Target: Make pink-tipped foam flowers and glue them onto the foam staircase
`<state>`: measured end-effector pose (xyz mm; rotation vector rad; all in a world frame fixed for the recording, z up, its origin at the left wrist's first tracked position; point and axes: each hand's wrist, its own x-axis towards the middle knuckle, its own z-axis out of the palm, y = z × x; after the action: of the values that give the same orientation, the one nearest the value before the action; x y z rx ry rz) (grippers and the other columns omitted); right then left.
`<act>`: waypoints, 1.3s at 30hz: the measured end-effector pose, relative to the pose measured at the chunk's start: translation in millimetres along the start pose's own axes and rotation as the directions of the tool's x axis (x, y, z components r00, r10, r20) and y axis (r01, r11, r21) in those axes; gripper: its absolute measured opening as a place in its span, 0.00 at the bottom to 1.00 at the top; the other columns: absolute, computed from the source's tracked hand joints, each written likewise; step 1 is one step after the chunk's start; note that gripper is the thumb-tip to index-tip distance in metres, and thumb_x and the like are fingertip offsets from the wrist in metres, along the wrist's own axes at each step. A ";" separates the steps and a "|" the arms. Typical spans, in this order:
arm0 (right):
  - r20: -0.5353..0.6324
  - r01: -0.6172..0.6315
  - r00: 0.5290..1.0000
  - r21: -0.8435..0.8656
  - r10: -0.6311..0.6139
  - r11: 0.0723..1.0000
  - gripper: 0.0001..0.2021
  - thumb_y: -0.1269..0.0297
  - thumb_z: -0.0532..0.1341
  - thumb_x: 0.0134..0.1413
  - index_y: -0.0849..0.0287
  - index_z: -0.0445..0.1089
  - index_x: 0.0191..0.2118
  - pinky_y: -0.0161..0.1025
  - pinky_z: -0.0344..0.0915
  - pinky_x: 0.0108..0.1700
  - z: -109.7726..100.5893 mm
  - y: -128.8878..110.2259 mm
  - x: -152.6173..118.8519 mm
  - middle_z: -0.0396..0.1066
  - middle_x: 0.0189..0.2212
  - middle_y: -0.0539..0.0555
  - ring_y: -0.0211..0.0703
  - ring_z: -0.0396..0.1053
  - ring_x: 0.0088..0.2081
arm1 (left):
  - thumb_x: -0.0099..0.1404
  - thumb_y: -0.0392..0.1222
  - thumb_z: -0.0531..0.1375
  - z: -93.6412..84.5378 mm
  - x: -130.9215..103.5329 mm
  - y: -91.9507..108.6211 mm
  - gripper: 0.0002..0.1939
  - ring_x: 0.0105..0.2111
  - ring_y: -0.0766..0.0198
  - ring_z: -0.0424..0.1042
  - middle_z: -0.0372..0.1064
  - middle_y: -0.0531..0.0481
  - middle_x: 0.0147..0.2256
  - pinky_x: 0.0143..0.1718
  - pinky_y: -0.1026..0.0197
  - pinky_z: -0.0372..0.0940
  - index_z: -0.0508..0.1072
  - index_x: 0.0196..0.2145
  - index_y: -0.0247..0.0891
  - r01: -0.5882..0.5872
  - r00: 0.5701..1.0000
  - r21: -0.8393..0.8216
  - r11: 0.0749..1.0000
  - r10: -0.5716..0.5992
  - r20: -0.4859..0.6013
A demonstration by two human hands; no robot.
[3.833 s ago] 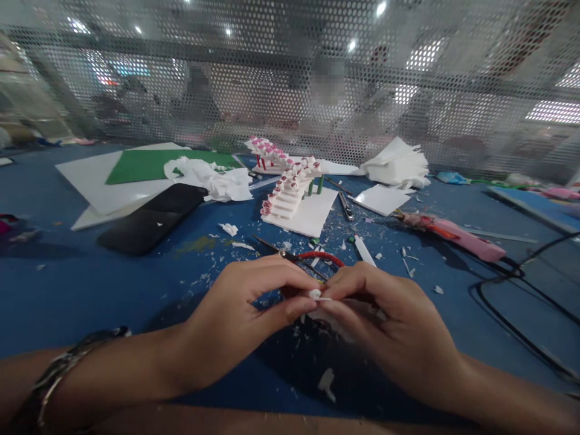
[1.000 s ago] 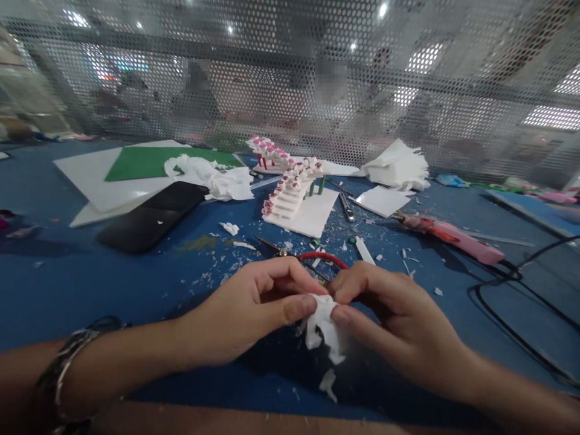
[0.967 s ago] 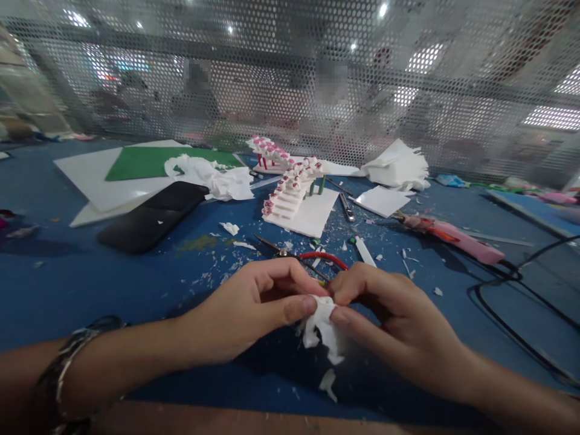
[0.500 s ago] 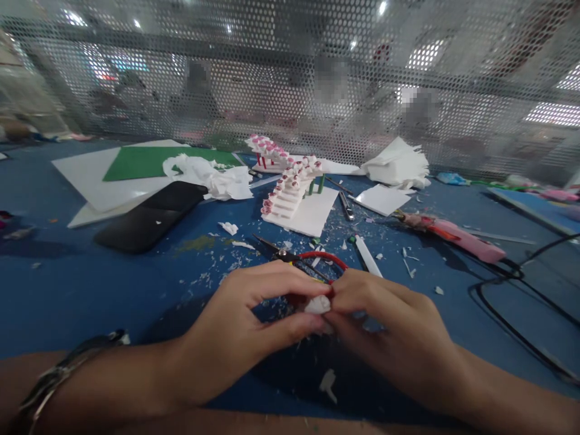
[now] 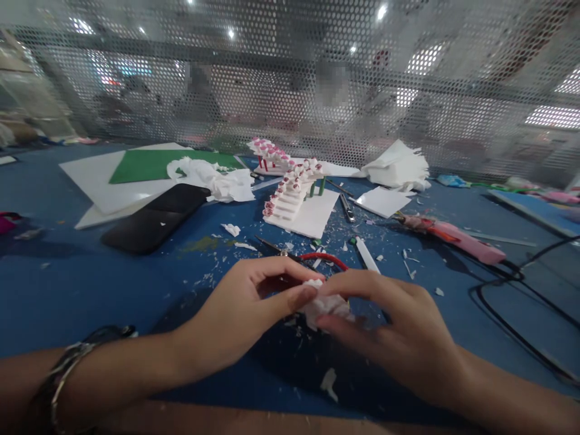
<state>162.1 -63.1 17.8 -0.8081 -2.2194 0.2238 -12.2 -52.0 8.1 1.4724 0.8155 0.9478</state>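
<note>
A small crumpled white piece (image 5: pixel 330 307), soft like tissue, is pinched between both hands low in the middle. My left hand (image 5: pixel 247 308) grips its left end between thumb and fingers. From the right, my right hand (image 5: pixel 396 326) closes thumb and forefinger on the same piece. Just beyond the hands lie red-handled pliers (image 5: pixel 327 258), partly hidden by my fingers. Farther back stands a white model staircase (image 5: pixel 286 202) with pink and dark red bits along its edges, on a white board (image 5: pixel 308 220).
A black phone-like slab (image 5: pixel 156 220), crumpled tissue (image 5: pixel 229 183) and a green sheet (image 5: pixel 149 164) lie left. At right are a pink tool (image 5: pixel 457 237), black cable (image 5: pixel 492 308), white-handled tool (image 5: pixel 368 256) and tissue stack (image 5: pixel 396 166). White scraps litter the blue table (image 5: pixel 226 393).
The white piece now shows larger and more spread out between the hands. My left thumb has moved up onto it, and my right fingers have shifted over its top.
</note>
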 end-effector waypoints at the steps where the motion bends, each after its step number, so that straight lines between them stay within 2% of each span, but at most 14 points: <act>1: 0.003 0.029 1.000 -0.004 -0.029 1.000 0.06 0.70 0.58 0.49 0.57 0.63 0.35 0.23 0.64 0.29 0.4 -0.4 -0.4 0.71 0.25 0.45 0.28 0.68 0.25 | 0.56 0.35 0.59 0.0 0.0 -0.2 0.04 0.30 0.74 0.69 0.73 0.57 0.29 0.32 0.76 0.62 0.74 0.29 0.39 0.007 1.000 -0.014 1.000 -0.007 0.003; 3: 0.004 0.051 0.999 -0.010 -0.051 0.999 0.05 0.72 0.57 0.50 0.57 0.63 0.34 0.22 0.64 0.30 0.8 -1.4 -0.8 0.71 0.26 0.44 0.26 0.68 0.26 | 0.55 0.35 0.59 0.2 0.1 -0.5 0.04 0.30 0.74 0.69 0.73 0.57 0.28 0.32 0.76 0.62 0.74 0.29 0.39 0.021 1.000 -0.034 0.999 -0.020 0.011; 6: 0.000 0.016 1.000 -0.034 -0.016 0.999 0.03 0.72 0.58 0.50 0.57 0.64 0.32 0.18 0.62 0.29 -0.1 -2.9 -1.1 0.72 0.25 0.43 0.24 0.67 0.25 | 0.55 0.35 0.59 0.3 1.1 -0.7 0.04 0.29 0.73 0.69 0.73 0.56 0.28 0.31 0.75 0.63 0.74 0.28 0.39 0.047 0.999 -0.039 0.998 -0.047 0.016; 12: -0.004 0.050 0.999 -0.103 -0.051 0.993 0.02 0.69 0.56 0.52 0.59 0.66 0.33 0.22 0.63 0.29 -1.2 -1.9 -4.7 0.71 0.25 0.45 0.27 0.67 0.24 | 0.55 0.37 0.59 -0.7 1.3 -1.9 0.04 0.29 0.73 0.69 0.73 0.57 0.27 0.30 0.76 0.62 0.75 0.28 0.39 0.068 0.998 0.019 0.998 -0.068 0.007; 17: 0.045 0.095 0.995 -0.174 -0.088 0.980 0.04 0.70 0.55 0.53 0.58 0.66 0.31 0.26 0.61 0.26 -1.9 -0.1 -7.6 0.69 0.23 0.46 0.29 0.66 0.24 | 0.55 0.38 0.59 -0.5 0.0 -1.9 0.04 0.29 0.73 0.69 0.73 0.57 0.28 0.30 0.75 0.62 0.74 0.28 0.39 0.034 0.999 0.121 0.992 -0.036 0.014; 22: 0.021 0.069 0.998 -0.208 -0.066 0.976 0.05 0.67 0.54 0.55 0.59 0.65 0.30 0.23 0.60 0.27 -3.6 -1.7 -5.5 0.69 0.22 0.44 0.26 0.65 0.23 | 0.56 0.37 0.58 -0.8 0.5 -0.5 0.05 0.28 0.74 0.68 0.72 0.57 0.27 0.29 0.75 0.61 0.74 0.29 0.39 -0.028 0.999 0.187 0.982 0.021 0.037; 27: -0.010 0.040 0.999 -0.231 -0.044 0.972 0.10 0.63 0.51 0.57 0.57 0.63 0.27 0.24 0.62 0.25 -4.8 -4.0 -0.4 0.70 0.21 0.44 0.28 0.66 0.21 | 0.58 0.37 0.56 -1.9 -1.8 -2.5 0.07 0.29 0.72 0.68 0.72 0.56 0.30 0.30 0.73 0.61 0.74 0.33 0.40 -0.110 0.993 0.291 0.950 0.093 0.074; 32: -0.050 -0.007 0.999 -0.169 -0.002 0.986 0.09 0.62 0.54 0.54 0.57 0.61 0.25 0.23 0.61 0.23 -3.0 -4.2 2.0 0.69 0.20 0.45 0.28 0.66 0.20 | 0.59 0.35 0.54 0.7 -4.4 1.1 0.10 0.32 0.72 0.69 0.73 0.56 0.33 0.33 0.73 0.62 0.74 0.35 0.43 -0.177 0.984 0.302 0.937 0.163 0.071; 35: -0.065 -0.015 0.998 -0.143 0.005 0.990 0.09 0.62 0.55 0.54 0.57 0.59 0.25 0.23 0.61 0.23 -0.6 -3.9 0.3 0.68 0.19 0.44 0.27 0.65 0.19 | 0.58 0.34 0.56 2.0 -5.2 4.7 0.09 0.33 0.71 0.69 0.73 0.56 0.33 0.36 0.72 0.62 0.74 0.34 0.42 -0.219 0.975 0.299 0.929 0.201 0.090; 39: -0.050 0.004 0.999 -0.136 -0.011 0.991 0.09 0.63 0.54 0.54 0.58 0.59 0.25 0.22 0.61 0.25 0.7 -4.0 -2.8 0.68 0.20 0.44 0.27 0.65 0.21 | 0.55 0.34 0.58 1.5 -5.3 6.1 0.07 0.33 0.70 0.70 0.73 0.56 0.32 0.35 0.72 0.62 0.74 0.32 0.41 -0.214 0.976 0.267 0.940 0.198 0.088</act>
<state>161.1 -67.9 17.2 -0.8682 -2.2074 0.0480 -13.3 -58.1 13.5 1.8481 0.7826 0.9680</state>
